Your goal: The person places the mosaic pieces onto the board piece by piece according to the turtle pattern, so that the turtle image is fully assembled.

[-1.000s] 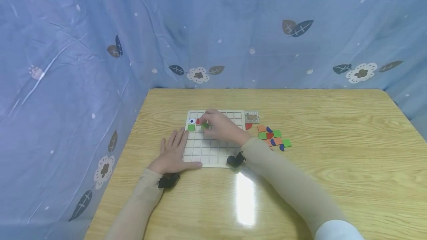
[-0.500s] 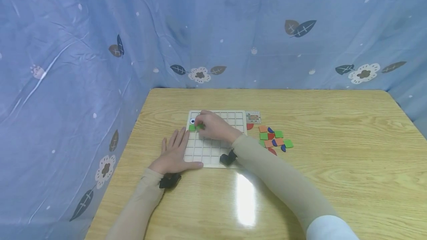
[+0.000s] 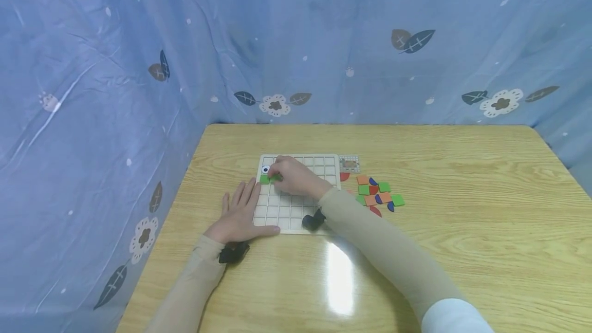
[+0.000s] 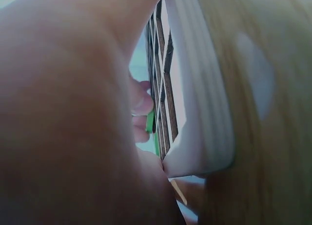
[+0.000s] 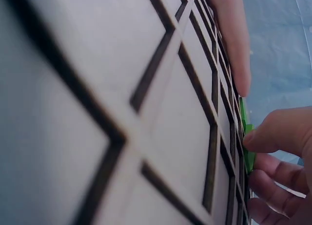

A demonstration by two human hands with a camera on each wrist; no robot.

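Note:
A white grid board (image 3: 287,213) lies on the wooden table. My left hand (image 3: 238,219) rests at its left side, fingers spread along the edge and thumb over the near left corner. My right hand (image 3: 298,176) pinches a green square tile (image 5: 249,159) between thumb and fingers, right at the grid in the second column. Directly left of it, another green tile (image 3: 264,179) sits in a cell, with a round eye tile (image 3: 265,169) in the cell above. The right hand covers the cells beyond. In the left wrist view, the held tile (image 4: 149,121) is tilted against the grid.
Loose orange, green, red and blue pieces (image 3: 380,198) lie spread right of the board, under and past the right forearm. A small picture card (image 3: 349,164) lies by the board's upper right corner, with a red quarter-round piece (image 3: 344,176) below it. A blue curtain (image 3: 324,66) hangs behind.
My right hand has moved left and lower with the green tile, to the cell beside the placed green one. My left hand has stayed where it was.

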